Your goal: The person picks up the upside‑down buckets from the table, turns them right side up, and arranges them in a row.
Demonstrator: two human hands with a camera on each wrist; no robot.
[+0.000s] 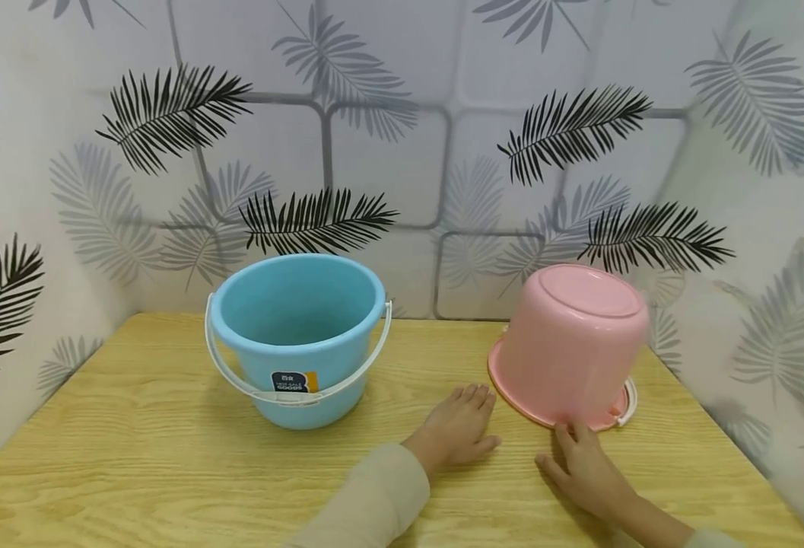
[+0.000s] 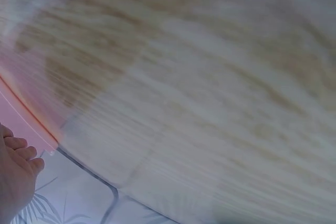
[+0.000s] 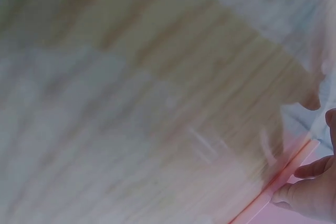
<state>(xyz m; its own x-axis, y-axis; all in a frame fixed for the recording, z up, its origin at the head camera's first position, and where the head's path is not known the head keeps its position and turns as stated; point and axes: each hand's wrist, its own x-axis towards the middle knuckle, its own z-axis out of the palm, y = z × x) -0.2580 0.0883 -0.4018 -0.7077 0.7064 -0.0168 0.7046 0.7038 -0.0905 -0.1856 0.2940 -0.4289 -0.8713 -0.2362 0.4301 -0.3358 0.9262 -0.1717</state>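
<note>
A pink bucket stands upside down on the right of the table, its base facing up and its rim on the wood. My right hand is at the front of that rim, fingertips right against it and thumb spread away to the left. In the right wrist view, fingers meet the edge of the pink rim. To the left of the bucket, my left hand is low over the table, palm down, with fingers extended and nothing held. The left wrist view catches its fingers beside the pink plastic.
A light blue bucket stands upright at the left, its white handle hanging down in front. Both buckets are on a wood-grain table. Behind them rises a wall with a leaf pattern. The pink bucket's white handle lies at its right side.
</note>
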